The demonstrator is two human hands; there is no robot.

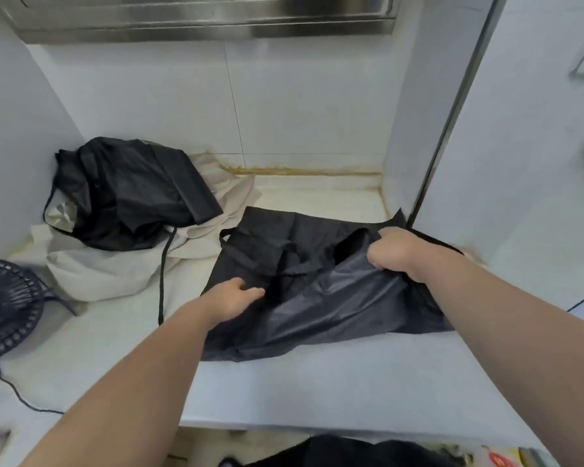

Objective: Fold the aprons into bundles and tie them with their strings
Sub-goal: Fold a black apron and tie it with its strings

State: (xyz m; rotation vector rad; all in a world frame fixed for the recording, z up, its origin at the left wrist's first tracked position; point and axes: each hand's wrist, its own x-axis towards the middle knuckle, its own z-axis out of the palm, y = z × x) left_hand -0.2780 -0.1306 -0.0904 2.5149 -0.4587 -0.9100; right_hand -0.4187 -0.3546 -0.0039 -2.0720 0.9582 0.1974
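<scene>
The black apron lies crumpled on the white counter: thin, limp, likely slippery, best taken by its hems. The right hand clenches a raised fold; the left hand touches it, grip unclear.

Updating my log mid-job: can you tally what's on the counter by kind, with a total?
Black apron, gripped by the left hand and right hand: 1
Heap of black aprons, number of pieces in it cannot be told: 1
Off-white cloth under that heap: 1
Dark desk fan: 1
Total: 4
</scene>
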